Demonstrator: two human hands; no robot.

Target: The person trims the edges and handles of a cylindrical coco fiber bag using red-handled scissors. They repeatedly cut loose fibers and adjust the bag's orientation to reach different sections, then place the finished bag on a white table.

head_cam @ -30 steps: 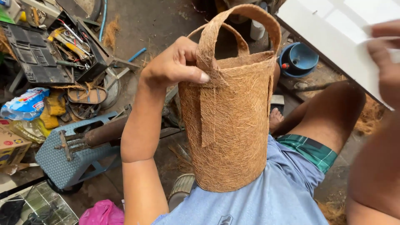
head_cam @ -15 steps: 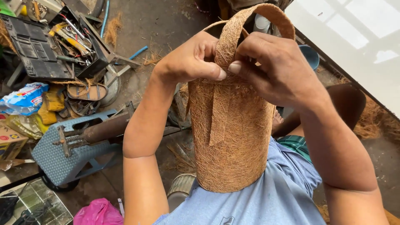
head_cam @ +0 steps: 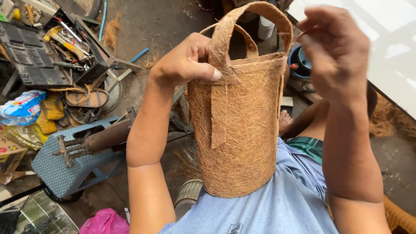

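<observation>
A tall brown cylindrical basket of coconut fibre with two looped handles (head_cam: 240, 130) is held upright against the blue shirt (head_cam: 281, 208) at the person's lap; its rim is gripped by the left hand (head_cam: 186, 63), the thumb pressed on the base of the near handle strip. The right hand (head_cam: 336, 52) is raised just beside the handles, apart from them, fingers loosely curled and holding nothing. At the left edge of the floor (head_cam: 173, 21) a white and blue plastic packet (head_cam: 21, 106) lies beside yellow wrappers (head_cam: 47, 115); a cardboard box (head_cam: 8, 154) is set below them; a pink plastic bag (head_cam: 104, 222) is seen at the bottom edge. A black tray of tools (head_cam: 39, 52) fills the upper left corner; a blue-grey plastic stool (head_cam: 65, 167) lies tipped near the left forearm. Bare floor is left open above the left hand; a white sheet (head_cam: 390, 56) closes the right side.
</observation>
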